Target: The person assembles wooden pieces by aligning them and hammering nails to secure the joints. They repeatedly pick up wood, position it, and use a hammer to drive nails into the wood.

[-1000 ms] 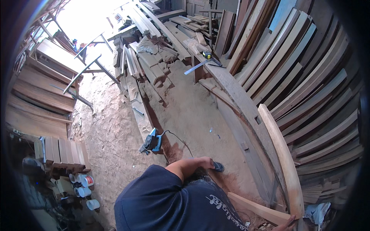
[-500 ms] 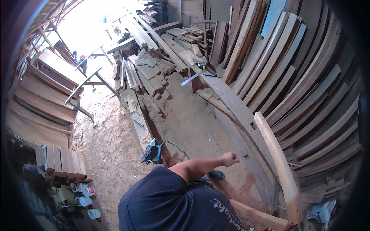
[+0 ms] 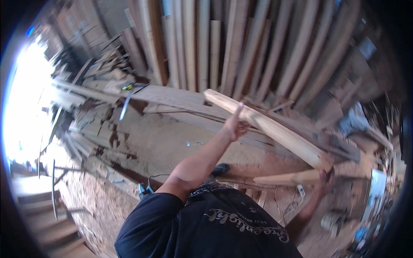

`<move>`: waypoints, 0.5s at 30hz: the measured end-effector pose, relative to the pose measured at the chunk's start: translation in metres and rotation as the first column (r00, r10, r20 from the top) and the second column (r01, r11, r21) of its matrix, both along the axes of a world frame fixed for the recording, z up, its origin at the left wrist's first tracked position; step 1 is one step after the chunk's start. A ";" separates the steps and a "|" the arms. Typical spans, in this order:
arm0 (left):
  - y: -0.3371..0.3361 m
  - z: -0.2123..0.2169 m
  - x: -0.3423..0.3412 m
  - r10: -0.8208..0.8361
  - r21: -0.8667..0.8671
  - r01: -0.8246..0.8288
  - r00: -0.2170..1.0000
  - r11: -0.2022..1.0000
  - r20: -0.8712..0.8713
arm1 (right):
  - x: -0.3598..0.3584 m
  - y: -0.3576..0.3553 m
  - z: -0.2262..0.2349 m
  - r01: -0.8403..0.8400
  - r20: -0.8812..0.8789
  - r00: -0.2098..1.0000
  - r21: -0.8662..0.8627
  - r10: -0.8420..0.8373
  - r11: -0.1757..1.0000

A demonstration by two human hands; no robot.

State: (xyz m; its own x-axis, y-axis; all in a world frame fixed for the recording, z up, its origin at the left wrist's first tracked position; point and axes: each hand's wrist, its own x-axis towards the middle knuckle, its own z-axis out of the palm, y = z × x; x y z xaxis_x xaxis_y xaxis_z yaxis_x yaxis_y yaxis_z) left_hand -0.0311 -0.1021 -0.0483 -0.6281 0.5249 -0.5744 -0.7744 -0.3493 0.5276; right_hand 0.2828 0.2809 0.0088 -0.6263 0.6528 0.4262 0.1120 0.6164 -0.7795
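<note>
A thick, pale wooden beam (image 3: 279, 133) slants across the bench at the right of centre, one end far and left, the other near me. At its near end, my right hand (image 3: 325, 181) grips the corner, its fingers partly hidden by the wood. My left hand (image 3: 235, 128) is at the beam's near-side edge toward the far end. Its thumb and fingers are apart, with one digit reaching over the edge; blur hides how firmly it touches. Below the beam lies another tapered piece of wood (image 3: 288, 177).
A long, dusty plank bench (image 3: 172, 95) runs behind the beam, carrying a yellow-and-black tape measure (image 3: 127, 86) and a metal square (image 3: 125, 107). Tall boards (image 3: 215, 56) lean on the wall. A blue power tool (image 3: 145, 190) sits by my left side; a cable lies near my shoe (image 3: 221, 169).
The view has swung to the right. My left hand has gone from a closed hand above the floor to the beam's edge, its fingers now apart. My right hand stays at the near end.
</note>
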 end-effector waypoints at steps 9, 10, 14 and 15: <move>-0.008 -0.035 -0.014 0.269 0.029 -0.271 0.962 0.962 0.047 | -0.043 -0.061 0.049 -0.149 -0.070 0.987 -0.057 0.145 0.987; -0.007 -0.025 -0.001 0.263 0.040 -0.263 0.965 0.964 0.010 | -0.041 -0.059 0.046 -0.082 -0.009 0.997 -0.062 0.081 0.995; -0.036 -0.035 -0.005 0.241 -0.107 -0.241 0.970 0.965 -0.016 | -0.059 -0.071 0.044 -0.125 0.012 0.992 -0.018 0.125 0.992; -0.034 -0.026 -0.004 0.235 -0.180 -0.225 0.971 0.958 0.038 | -0.059 -0.073 0.045 -0.119 0.026 0.992 -0.042 0.120 0.992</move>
State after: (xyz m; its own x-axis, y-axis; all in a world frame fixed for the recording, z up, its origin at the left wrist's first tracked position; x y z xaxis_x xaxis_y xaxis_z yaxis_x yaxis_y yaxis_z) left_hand -0.0348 -0.1363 -0.0745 -0.6830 0.2591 -0.6830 -0.7150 -0.4287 0.5523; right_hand 0.2238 0.2074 0.0542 -0.7121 0.5891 0.3820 0.0619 0.5946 -0.8016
